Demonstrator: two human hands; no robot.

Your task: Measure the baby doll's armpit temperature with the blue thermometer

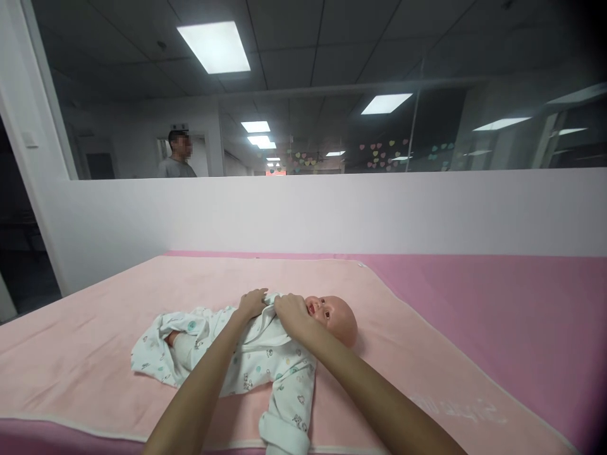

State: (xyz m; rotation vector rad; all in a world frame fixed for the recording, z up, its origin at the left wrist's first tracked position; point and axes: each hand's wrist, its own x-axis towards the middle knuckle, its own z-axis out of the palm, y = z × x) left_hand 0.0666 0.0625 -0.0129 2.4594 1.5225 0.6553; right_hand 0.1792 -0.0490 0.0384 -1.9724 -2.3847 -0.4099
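Note:
A baby doll [339, 319] lies on its back with its head to the right, dressed in a white baby romper [265, 360] with small printed figures. My right hand [290, 313] is closed on the romper's fabric at the neck, just beside the doll's chin. Over the chest, my left hand [253, 303] has its fingers bent onto the garment's front edge; the fingertips are partly hidden. Between both hands the cloth is bunched and slightly raised. One sleeve [289, 411] stretches toward me, its cuff folded back. At the left, the romper's lower part lies open around a leg [173, 338].
Under the doll spreads a peach-coloured mat [85, 354] with a pale border, on a pink surface [521, 316]. A low white wall [332, 212] with a window above stands behind. Beyond the glass, a person [177, 158] is at the left.

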